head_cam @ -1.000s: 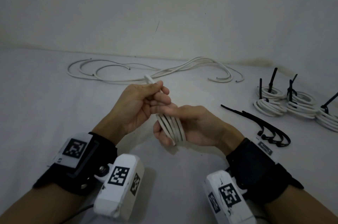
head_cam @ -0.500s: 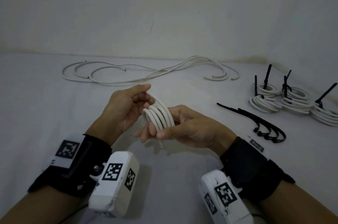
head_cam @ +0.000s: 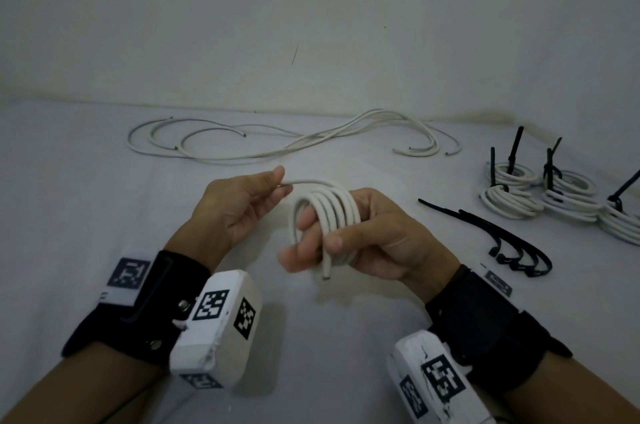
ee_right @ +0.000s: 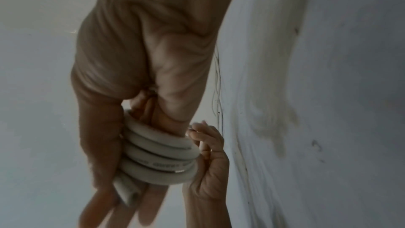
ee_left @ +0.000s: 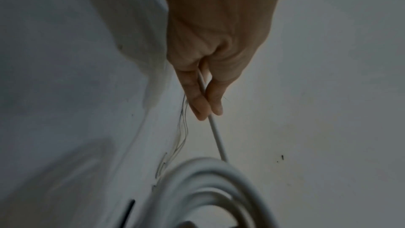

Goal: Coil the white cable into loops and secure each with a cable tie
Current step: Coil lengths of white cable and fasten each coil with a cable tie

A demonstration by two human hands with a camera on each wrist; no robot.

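A white cable coil (head_cam: 329,212) of several turns is wound round the fingers of my right hand (head_cam: 349,236), whose thumb presses the turns down. One cut end (head_cam: 325,276) sticks out below the thumb. My left hand (head_cam: 249,201) pinches the other end of the cable (head_cam: 304,181) between thumb and fingers, just left of the coil. In the left wrist view the cable (ee_left: 213,124) runs from the fingertips (ee_left: 202,108) down to the blurred coil (ee_left: 210,188). In the right wrist view the coil (ee_right: 160,155) sits stacked on my fingers, with the left hand (ee_right: 208,159) beside it.
Several loose white cables (head_cam: 277,143) lie along the back of the white table (head_cam: 69,215). Black cable ties (head_cam: 502,240) lie to the right of my hands. Several tied coils (head_cam: 554,195) with upright black tie tails sit at the far right. A wall rises behind.
The right hand has turned palm-up so the coil's turns face me. The left hand has drawn the free end out to the left, away from the coil.
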